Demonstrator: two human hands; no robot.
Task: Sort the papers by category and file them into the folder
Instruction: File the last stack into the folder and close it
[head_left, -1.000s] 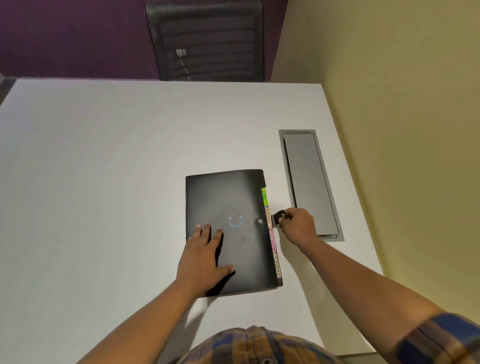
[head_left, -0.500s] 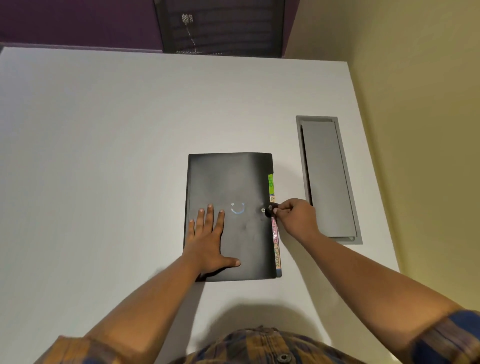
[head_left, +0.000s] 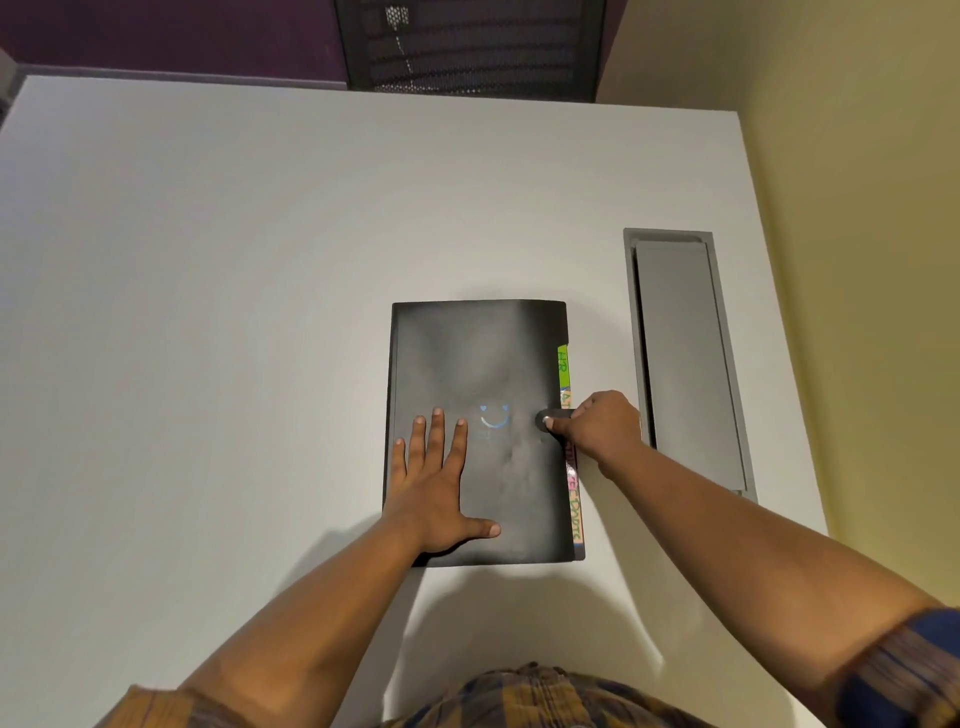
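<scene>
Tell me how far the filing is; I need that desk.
Nearly done, it seems: no loose papers show on the table, and the black folder lies shut, labelled tabs poking from its right edge. In hand: the left hand presses flat on it while the right hand pinches its closure strap down. Left: whether the strap has fastened, I cannot tell.

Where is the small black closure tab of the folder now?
In the head view, the closure tab lies on the right edge of the folder, pinched by the right hand, just below the green index label.
</scene>
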